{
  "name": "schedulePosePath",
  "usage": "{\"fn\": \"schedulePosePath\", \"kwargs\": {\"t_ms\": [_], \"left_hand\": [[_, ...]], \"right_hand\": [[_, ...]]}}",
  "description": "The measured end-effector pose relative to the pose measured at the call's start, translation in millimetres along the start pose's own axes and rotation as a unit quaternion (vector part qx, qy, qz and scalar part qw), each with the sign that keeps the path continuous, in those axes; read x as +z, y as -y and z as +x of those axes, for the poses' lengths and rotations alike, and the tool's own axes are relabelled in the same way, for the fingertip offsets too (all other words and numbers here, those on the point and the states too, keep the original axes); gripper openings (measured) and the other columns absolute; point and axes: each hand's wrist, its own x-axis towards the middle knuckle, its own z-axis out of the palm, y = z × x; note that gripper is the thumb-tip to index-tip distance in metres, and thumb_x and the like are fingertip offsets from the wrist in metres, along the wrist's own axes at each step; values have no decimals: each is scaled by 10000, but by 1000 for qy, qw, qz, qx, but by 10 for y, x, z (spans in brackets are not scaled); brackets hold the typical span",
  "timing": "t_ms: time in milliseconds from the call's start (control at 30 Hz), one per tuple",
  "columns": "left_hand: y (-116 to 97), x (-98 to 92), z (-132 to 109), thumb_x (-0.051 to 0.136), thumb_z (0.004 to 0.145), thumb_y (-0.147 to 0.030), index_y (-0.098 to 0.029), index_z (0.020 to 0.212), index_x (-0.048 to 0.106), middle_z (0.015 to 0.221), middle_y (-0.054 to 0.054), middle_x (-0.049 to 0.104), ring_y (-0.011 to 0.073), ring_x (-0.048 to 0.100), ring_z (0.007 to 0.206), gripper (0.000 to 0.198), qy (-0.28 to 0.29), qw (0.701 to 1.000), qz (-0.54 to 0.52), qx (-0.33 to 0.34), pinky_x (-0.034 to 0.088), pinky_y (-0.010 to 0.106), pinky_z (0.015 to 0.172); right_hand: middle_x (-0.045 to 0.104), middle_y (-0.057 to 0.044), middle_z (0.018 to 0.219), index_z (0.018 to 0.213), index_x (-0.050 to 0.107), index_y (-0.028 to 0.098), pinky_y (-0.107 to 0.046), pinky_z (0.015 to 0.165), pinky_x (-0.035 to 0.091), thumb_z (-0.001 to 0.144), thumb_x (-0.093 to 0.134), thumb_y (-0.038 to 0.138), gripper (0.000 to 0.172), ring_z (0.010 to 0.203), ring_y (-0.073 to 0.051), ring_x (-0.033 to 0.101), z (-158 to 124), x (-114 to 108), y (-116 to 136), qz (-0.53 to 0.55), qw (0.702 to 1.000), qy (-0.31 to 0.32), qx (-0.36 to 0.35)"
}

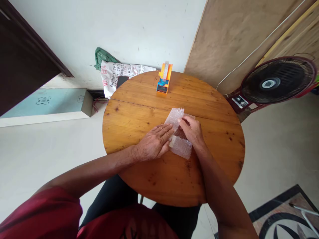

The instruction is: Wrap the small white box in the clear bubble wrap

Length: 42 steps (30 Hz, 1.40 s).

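- The left hand (157, 139) lies flat, fingers straight and gripping nothing, presumably to stop the wrap (182, 148) from sliding.
- The right hand (193, 130) seems to pinch the wrap's edge between thumb and fingertips, likely for control of that flap.
- The dispenser (164, 78) stands near the far rim, probably to leave the arms room.
- Mid-table (132, 122), the wrap looks clear, bubbly and creased, brownish between paler ends; what's inside, I can't tell.

White sack (117, 70) | black print, probably "ISO9001:2015" | other Chinese characters too small
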Motion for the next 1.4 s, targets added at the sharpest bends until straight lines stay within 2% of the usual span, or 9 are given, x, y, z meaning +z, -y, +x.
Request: {"fn": "schedulePosePath", "kwargs": {"t_ms": [167, 300, 467, 667, 767, 933, 1200, 1300, 1400], "left_hand": [[-8, -1, 11, 444, 946, -198, -52, 1392, 510, 1453, 224, 547, 305, 496, 1397, 474, 2, 1000, 14, 3, 431, 498, 1159], [-23, 1, 18, 432, 937, -193, -64, 1404, 496, 1479, 221, 521, 297, 471, 1418, 489, 15, 1000, 18, -6, 423, 503, 1163], [-42, -12, 24, 427, 926, -185, -58, 1401, 500, 1484, 225, 514, 302, 473, 1416, 497, 25, 999, 19, -10, 396, 515, 1179], [-68, -32, 32, 445, 923, -188, -78, 1423, 490, 1529, 221, 460, 307, 416, 1455, 514, 40, 999, 6, -26, 349, 533, 1204], [-67, -27, 36, 456, 934, -196, -97, 1409, 507, 1539, 206, 453, 304, 410, 1459, 488, 20, 999, -9, -29, 359, 529, 1201], [-39, 11, 29, 468, 953, -216, -101, 1290, 602, 1372, 180, 626, 294, 523, 1372, 381, -24, 999, -19, -18, 443, 495, 1152], [-61, 28, 25, 461, 944, -200, -47, 1269, 619, 1331, 219, 645, 318, 577, 1313, 393, -28, 999, 20, -3, 487, 499, 1105], [-72, 14, 30, 463, 937, -199, -50, 1281, 616, 1345, 227, 632, 327, 575, 1313, 405, -21, 999, 23, -9, 487, 509, 1099], [-74, 1, 33, 476, 934, -203, -45, 1290, 613, 1359, 237, 618, 333, 567, 1319, 413, -12, 1000, 16, -9, 470, 515, 1113]], "right_hand": [[571, 9, 602, 611, 572, 210, -282, 591, 325, 840, 580, 401, 299, 596, -149, 494, 18, 53, 17, -107, 994, -27, 3], [652, -4, 660, 695, 648, 220, -282, 593, 303, 840, 608, 393, 230, 627, -162, 533, 10, 104, 44, -187, 981, -30, 32], [727, -27, 767, 793, 710, 240, -296, 623, 329, 899, 567, 401, 239, 696, -190, 597, 3, 112, 51, -246, 968, -30, 26], [757, -69, 915, 886, 738, 241, -322, 718, 398, 956, 490, 396, 301, 844, -232, 645, 15, 91, 5, -239, 969, -43, -32], [757, -70, 904, 881, 741, 244, -316, 708, 396, 963, 481, 393, 311, 831, -230, 641, 21, 97, -12, -245, 969, -35, -24], [753, -65, 904, 872, 738, 240, -307, 667, 363, 958, 492, 410, 311, 796, -218, 625, 50, 108, -4, -255, 967, -19, -10], [755, -63, 862, 841, 736, 227, -304, 680, 383, 902, 567, 437, 276, 789, -216, 629, 163, 61, 57, -260, 965, -2, 23], [752, -40, 867, 886, 729, 230, -308, 721, 432, 896, 559, 454, 281, 788, -204, 644, 46, -67, 57, -178, 983, -43, 15], [741, -41, 868, 898, 712, 213, -325, 758, 476, 864, 594, 446, 264, 791, -203, 653, -234, -269, 51, -102, 989, -101, 34]]}}
